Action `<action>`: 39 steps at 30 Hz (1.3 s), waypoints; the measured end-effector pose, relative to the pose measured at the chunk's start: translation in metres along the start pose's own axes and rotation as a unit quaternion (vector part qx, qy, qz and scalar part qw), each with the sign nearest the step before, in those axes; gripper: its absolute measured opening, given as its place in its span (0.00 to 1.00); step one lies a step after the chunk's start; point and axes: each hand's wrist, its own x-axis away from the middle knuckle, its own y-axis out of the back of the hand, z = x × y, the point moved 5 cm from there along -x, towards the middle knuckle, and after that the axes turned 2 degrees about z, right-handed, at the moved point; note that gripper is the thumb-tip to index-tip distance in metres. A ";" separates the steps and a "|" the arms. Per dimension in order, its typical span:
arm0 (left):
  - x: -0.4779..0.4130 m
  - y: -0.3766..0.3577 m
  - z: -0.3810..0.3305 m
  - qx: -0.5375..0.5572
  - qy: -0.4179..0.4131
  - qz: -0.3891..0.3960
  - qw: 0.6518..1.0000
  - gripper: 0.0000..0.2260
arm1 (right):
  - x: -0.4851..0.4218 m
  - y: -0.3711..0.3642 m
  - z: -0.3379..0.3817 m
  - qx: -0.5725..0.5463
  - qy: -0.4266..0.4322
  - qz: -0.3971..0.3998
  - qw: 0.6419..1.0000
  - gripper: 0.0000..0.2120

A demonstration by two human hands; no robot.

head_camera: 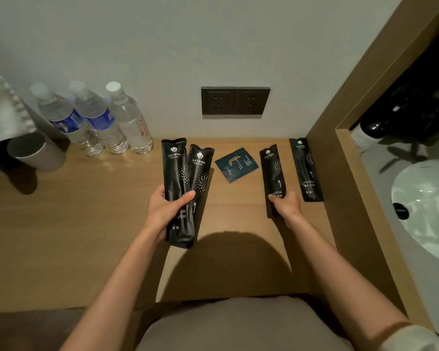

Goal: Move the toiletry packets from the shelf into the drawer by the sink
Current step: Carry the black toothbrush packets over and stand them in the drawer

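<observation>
My left hand grips two long black toothbrush packets, one in front and another fanned out behind it, lifted above the wooden shelf. My right hand holds the lower end of a third black toothbrush packet. A fourth black packet lies on the shelf beside the right wooden wall. Between the hands a small dark blue square sachet lies flat. No drawer is visible.
Three water bottles stand at the back left next to a grey cup lying on its side under a white cloth. A double wall socket sits above the shelf. A white sink lies past the wooden partition on the right.
</observation>
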 end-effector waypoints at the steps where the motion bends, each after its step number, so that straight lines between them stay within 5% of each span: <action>1: 0.005 0.003 0.000 0.009 -0.001 0.001 1.000 0.20 | 0.009 0.003 0.000 -0.023 0.009 0.008 1.000 0.17; 10: 0.064 0.035 0.011 0.024 -0.026 0.043 0.998 0.20 | 0.151 0.036 -0.010 -0.194 0.086 0.093 0.973 0.10; 15: 0.112 0.050 0.047 -0.002 -0.002 0.091 0.996 0.19 | 0.230 0.037 -0.053 -0.204 0.076 0.081 0.973 0.16; 25: 0.215 0.062 0.123 -0.076 0.048 0.175 0.981 0.14 | 0.380 0.046 -0.172 -0.210 0.038 0.036 0.976 0.10; 39: 0.339 -0.132 0.131 -0.162 -0.042 0.340 0.925 0.20 | 0.452 0.183 -0.312 -0.300 0.057 -0.089 0.948 0.10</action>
